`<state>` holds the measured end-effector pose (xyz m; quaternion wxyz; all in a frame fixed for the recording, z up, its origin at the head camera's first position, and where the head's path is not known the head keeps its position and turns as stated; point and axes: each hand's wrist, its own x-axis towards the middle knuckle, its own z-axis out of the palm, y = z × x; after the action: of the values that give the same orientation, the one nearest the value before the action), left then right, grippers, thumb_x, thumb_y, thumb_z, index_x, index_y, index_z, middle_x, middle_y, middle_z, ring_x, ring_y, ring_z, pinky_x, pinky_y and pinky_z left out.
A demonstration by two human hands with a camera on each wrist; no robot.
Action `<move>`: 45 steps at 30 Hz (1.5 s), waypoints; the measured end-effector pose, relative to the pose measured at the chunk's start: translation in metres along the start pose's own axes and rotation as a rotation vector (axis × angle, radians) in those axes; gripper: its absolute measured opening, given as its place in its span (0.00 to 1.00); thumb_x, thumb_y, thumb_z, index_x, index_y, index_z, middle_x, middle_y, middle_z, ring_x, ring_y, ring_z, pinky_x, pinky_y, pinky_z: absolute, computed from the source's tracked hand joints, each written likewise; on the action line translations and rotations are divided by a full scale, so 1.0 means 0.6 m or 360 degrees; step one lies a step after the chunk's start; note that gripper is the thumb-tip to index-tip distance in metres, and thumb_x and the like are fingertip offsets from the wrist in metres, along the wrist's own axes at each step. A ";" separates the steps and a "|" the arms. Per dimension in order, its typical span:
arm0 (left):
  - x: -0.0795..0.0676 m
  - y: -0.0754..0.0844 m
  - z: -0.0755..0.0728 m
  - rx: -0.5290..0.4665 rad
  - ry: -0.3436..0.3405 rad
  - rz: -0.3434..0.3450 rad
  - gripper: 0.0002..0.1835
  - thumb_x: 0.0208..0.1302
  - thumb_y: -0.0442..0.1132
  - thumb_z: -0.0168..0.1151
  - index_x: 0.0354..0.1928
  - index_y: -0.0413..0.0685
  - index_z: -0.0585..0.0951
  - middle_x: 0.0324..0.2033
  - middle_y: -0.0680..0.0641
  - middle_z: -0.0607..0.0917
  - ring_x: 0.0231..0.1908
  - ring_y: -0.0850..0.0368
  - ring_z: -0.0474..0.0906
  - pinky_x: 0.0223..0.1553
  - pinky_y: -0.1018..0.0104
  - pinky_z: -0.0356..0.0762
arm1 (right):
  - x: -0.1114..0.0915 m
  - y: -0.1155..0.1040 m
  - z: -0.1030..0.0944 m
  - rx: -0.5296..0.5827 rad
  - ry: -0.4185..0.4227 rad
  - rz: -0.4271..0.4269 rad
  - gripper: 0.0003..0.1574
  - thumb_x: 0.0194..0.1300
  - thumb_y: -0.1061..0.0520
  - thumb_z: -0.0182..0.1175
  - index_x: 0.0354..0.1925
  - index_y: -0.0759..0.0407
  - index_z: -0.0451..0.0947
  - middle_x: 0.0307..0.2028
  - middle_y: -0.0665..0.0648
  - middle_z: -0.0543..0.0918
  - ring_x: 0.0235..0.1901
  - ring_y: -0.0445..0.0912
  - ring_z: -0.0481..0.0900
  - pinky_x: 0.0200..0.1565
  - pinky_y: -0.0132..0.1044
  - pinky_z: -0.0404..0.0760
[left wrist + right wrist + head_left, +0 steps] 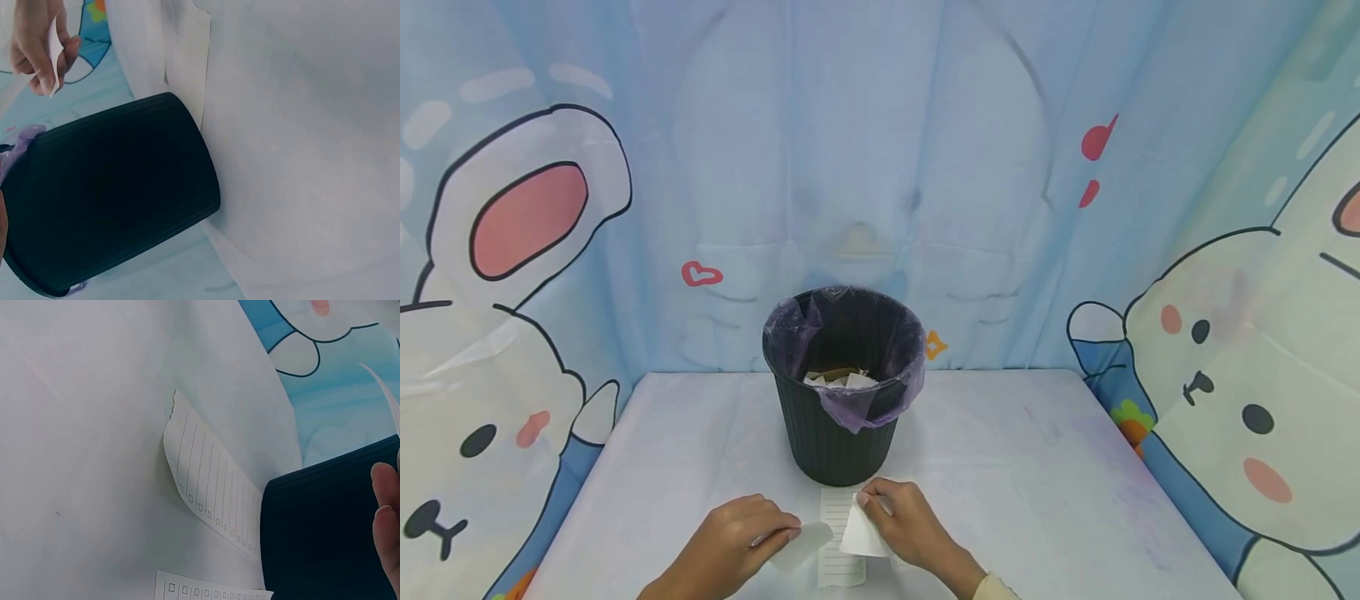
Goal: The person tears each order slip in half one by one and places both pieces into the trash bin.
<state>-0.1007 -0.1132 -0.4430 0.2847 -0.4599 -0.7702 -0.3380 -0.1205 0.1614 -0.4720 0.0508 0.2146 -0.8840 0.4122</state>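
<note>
My left hand (730, 537) pinches a thin white piece of paper (802, 546) between thumb and forefinger. To its right, my right hand (912, 521) pinches another white piece of paper (863, 533), which hangs down from the fingertips. Below both hands lies a lined paper strip (842, 577) with a checkbox column and a torn near end; it curls up from the table in the right wrist view. A second lined strip (206, 592) lies beside it, mostly covered by the right hand in the head view. Only a sliver of the left hand (2, 222) shows in the left wrist view.
Just beyond the hands stands a black trash bin (838, 446) lined with a purple plastic bag (910, 379). Paper scraps (842, 381) lie inside it. A white-covered table (1015, 500) spreads around it, with a blue rabbit-print curtain (865, 125) behind and at both sides.
</note>
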 end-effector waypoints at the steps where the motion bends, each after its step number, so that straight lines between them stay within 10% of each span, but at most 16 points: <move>1: 0.000 0.000 0.000 0.0001 -0.0001 0.0002 0.08 0.54 0.32 0.76 0.35 0.51 0.88 0.27 0.60 0.86 0.27 0.72 0.75 0.31 0.87 0.71 | 0.000 0.000 0.000 0.0001 -0.0001 -0.0001 0.13 0.75 0.51 0.58 0.35 0.54 0.84 0.35 0.48 0.89 0.37 0.36 0.81 0.42 0.34 0.82; 14: 0.029 -0.006 -0.024 0.0115 -0.0002 0.0043 0.11 0.50 0.32 0.77 0.35 0.51 0.88 0.27 0.61 0.85 0.28 0.71 0.77 0.32 0.84 0.74 | 0.004 -0.016 -0.032 -0.0067 0.0072 -0.0137 0.13 0.75 0.51 0.58 0.37 0.54 0.85 0.37 0.48 0.90 0.40 0.40 0.86 0.43 0.37 0.84; 32: 0.151 -0.036 -0.110 0.0398 0.0065 0.0125 0.13 0.49 0.29 0.76 0.39 0.44 0.89 0.28 0.53 0.87 0.29 0.63 0.81 0.31 0.73 0.80 | 0.087 -0.112 -0.171 -0.0243 0.0207 -0.0683 0.05 0.70 0.63 0.62 0.39 0.60 0.85 0.35 0.51 0.89 0.34 0.39 0.84 0.35 0.32 0.83; 45: 0.230 -0.069 -0.135 0.0425 0.0065 -0.0074 0.10 0.56 0.31 0.74 0.42 0.41 0.88 0.33 0.48 0.90 0.35 0.55 0.85 0.36 0.60 0.85 | 0.178 -0.150 -0.238 -0.0247 0.0249 -0.0697 0.08 0.72 0.60 0.60 0.40 0.60 0.86 0.36 0.54 0.90 0.27 0.39 0.78 0.26 0.31 0.76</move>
<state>-0.1851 -0.1197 -0.3013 0.3509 -0.3930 -0.8128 -0.2483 -0.1914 0.1815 -0.2865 0.2236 0.3639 -0.8389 0.3375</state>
